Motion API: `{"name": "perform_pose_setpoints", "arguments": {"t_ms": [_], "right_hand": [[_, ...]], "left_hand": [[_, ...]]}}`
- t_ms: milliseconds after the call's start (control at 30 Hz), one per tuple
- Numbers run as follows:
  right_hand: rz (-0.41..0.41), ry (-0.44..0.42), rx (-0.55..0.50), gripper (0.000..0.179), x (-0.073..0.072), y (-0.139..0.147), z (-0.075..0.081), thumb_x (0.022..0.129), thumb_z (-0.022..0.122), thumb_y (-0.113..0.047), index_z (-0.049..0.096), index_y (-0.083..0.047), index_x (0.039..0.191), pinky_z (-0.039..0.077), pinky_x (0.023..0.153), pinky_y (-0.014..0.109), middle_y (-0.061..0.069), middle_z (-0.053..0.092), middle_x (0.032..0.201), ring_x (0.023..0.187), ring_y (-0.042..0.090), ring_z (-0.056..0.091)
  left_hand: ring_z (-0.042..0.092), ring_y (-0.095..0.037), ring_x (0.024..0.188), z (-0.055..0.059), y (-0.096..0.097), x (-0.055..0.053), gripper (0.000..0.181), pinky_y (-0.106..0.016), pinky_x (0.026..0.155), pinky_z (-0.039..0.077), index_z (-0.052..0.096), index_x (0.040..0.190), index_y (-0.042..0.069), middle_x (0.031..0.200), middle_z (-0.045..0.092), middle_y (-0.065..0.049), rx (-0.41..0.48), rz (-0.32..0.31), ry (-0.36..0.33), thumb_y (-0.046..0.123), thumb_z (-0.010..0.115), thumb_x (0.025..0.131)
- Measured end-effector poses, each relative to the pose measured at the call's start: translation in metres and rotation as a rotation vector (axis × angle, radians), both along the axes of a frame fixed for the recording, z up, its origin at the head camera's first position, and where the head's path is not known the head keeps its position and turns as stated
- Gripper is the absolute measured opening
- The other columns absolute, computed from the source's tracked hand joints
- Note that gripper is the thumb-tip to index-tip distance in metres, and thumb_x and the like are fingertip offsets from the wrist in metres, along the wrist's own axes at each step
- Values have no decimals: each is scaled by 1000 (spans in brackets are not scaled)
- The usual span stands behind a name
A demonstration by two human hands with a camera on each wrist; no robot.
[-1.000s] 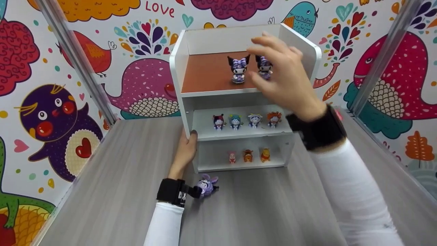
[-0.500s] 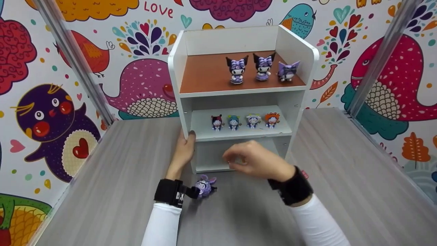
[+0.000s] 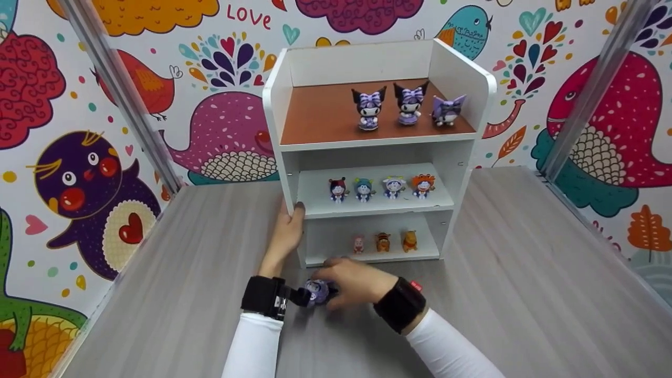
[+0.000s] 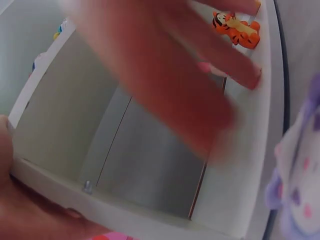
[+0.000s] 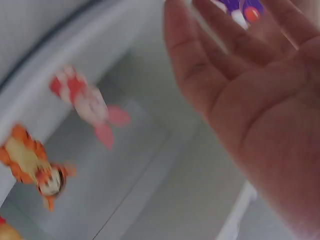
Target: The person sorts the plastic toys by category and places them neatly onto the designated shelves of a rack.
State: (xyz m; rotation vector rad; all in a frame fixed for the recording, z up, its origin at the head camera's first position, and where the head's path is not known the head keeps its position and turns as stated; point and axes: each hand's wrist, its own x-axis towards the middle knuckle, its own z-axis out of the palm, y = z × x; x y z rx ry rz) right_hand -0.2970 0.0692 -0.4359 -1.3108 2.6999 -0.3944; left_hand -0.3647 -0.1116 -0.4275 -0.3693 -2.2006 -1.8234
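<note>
A white toy shelf [image 3: 377,148] stands on the grey tabletop. My left hand [image 3: 285,233] grips its left side panel, thumb at the front edge and fingers behind. On the tabletop before the shelf lies a purple figurine [image 3: 316,290] with long ears, partly covered by the left wrist camera. My right hand [image 3: 359,282] reaches over it from the right, fingers extended and thumb apart near its side. The left wrist view has the right hand [image 4: 170,70] blurred above the figurine [image 4: 300,185]. Straight fingers show in the right wrist view, the right hand [image 5: 255,100] holding nothing there.
Three purple-and-black figurines, one of them here [image 3: 409,105], stand on the brown top level. Several small costumed figurines [image 3: 392,188] line the middle level. A piglet figurine [image 3: 358,243], a tiger figurine [image 3: 382,242] and a yellow bear figurine [image 3: 409,241] occupy the bottom.
My right hand has come down from the top level, past the bottom shelf, to the purple figurine on the tabletop. The left hand keeps its grip on the side panel.
</note>
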Motion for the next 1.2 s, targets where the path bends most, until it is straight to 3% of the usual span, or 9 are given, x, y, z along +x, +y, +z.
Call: {"name": "perform_pose_setpoints", "arguments": {"t_ms": [200,400,700,1000,1200], "right_hand": [[-80,-20,41,66,0,-9,-15,79,83,-41,60,-26,138,49,100,50,4,63,130,118,19,60],[-98,27,-7,60,1,-12,-21,76,84,-46,64,-22,128,49,90,45,-1,68,118,108,16,64],[-154,12,64,47,0,-13,-18,77,84,-41,64,-18,112,48,75,32,-5,71,90,76,8,61],[-189,2,128,48,3,-10,-17,75,83,-35,64,-15,114,52,78,36,1,70,97,85,16,64],[-186,18,134,44,2,-8,-20,72,86,-30,71,-17,111,49,78,35,1,69,101,90,15,63]], "left_hand": [[21,-43,151,0,0,1,59,-60,124,16,18,157,-3,161,25,-30,-18,7,-12,14,36,104],[21,-42,152,1,1,1,59,-58,125,17,17,157,-3,161,24,-29,-14,9,-39,15,36,104],[25,-42,150,-2,0,1,58,-58,124,19,18,158,-1,160,27,-29,-27,18,-44,16,36,105],[20,-43,152,0,-1,1,57,-58,125,16,18,156,-4,162,23,-30,-36,15,-40,14,35,105],[18,-40,153,0,0,1,60,-56,125,16,14,159,0,164,19,-27,-28,2,-45,15,34,105]]}}
